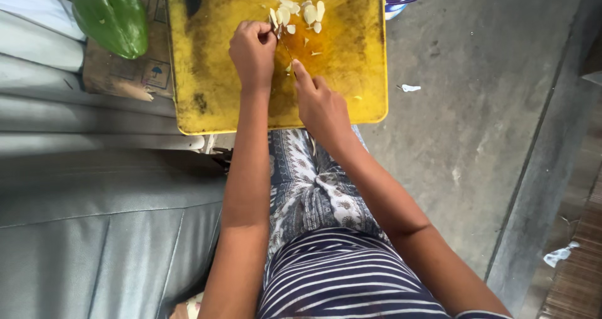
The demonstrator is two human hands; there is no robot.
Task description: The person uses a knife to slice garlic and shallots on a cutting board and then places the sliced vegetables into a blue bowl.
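Left hand (253, 50) is curled, its grip pinching something small and hard to make out on the yellow cutting board (213, 74). Right hand (321, 106) grips a thin knife (287, 50), mostly hidden. Pale slices (301, 13) lie far. Green pepper (111, 16) sits far left, cut off.

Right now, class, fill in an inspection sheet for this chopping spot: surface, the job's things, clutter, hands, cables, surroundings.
Surface: stained yellow plastic cutting board, resting on a brown cardboard box.
Job's things: pale thin slices piled at the board's far edge; knife blade between the hands, mostly hidden.
Clutter: white paper scraps on the grey concrete floor.
Hands: left hand curled, pinning a small piece; right hand gripping the knife, forefinger extended.
Cables: nothing seen.
Surroundings: glossy green bell pepper left of the board; grey cushioned seat.
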